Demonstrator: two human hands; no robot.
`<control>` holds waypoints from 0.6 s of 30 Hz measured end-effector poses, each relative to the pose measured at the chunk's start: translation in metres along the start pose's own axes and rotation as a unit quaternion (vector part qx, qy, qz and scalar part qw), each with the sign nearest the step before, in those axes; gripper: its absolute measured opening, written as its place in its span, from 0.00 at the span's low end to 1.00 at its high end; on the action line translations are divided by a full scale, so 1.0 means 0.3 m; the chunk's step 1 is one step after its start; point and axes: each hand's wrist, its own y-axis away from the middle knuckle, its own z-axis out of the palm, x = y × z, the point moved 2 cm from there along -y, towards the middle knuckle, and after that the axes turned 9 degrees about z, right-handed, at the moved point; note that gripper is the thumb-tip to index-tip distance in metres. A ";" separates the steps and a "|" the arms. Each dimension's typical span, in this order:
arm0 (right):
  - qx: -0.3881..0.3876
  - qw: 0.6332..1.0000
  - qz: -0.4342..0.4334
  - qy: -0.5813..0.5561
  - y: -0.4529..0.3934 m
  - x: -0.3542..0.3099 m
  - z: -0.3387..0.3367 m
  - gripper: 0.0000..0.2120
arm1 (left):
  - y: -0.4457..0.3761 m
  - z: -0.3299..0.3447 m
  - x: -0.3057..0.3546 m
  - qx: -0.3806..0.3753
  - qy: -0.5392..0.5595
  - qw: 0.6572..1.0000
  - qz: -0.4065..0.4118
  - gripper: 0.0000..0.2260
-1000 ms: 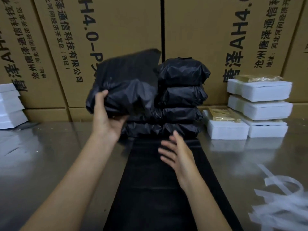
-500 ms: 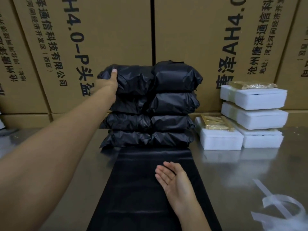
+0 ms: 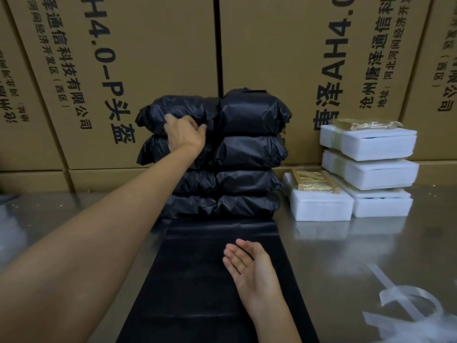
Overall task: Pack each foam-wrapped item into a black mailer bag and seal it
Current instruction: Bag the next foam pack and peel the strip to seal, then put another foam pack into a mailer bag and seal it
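Two side-by-side stacks of packed black mailer bags [image 3: 249, 154] stand against the cardboard boxes. My left hand [image 3: 184, 133] reaches out and rests on the front of the top left packed bag [image 3: 178, 107], fingers pressing into its plastic. A flat pile of unused black mailer bags [image 3: 197, 280] lies on the steel table in front of me. Over that pile my right hand [image 3: 249, 266] hovers open, palm up, holding nothing. At the right stand white foam-wrapped items [image 3: 368, 144] in a small stack, some with gold-coloured packets [image 3: 314, 180] on top.
Large brown cardboard boxes [image 3: 148, 58] form a wall behind the table. The steel table [image 3: 371, 243] is shiny. Peeled clear adhesive strips [image 3: 408, 305] are heaped at the lower right. Blurred white material shows at the far left edge.
My left hand carried a packed black bag up onto the left stack and now presses its front. My right hand drew back over the flat bags and turned palm up.
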 end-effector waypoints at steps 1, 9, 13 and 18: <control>-0.003 1.000 0.001 -0.004 -0.002 -0.002 -0.002 0.12 | -0.001 0.009 0.014 -0.031 0.000 1.000 0.002 0.10; -0.015 0.997 0.025 -0.072 0.004 -0.018 -0.013 0.13 | 0.241 0.063 0.044 0.017 -0.037 0.984 0.171 0.16; -0.025 0.989 0.014 -0.143 0.014 -0.058 -0.030 0.18 | 0.454 0.196 0.121 -0.149 0.047 0.940 0.303 0.11; -0.045 0.960 -0.023 -0.277 0.011 -0.120 -0.104 0.25 | 0.600 0.452 0.200 -0.379 0.035 0.891 0.247 0.16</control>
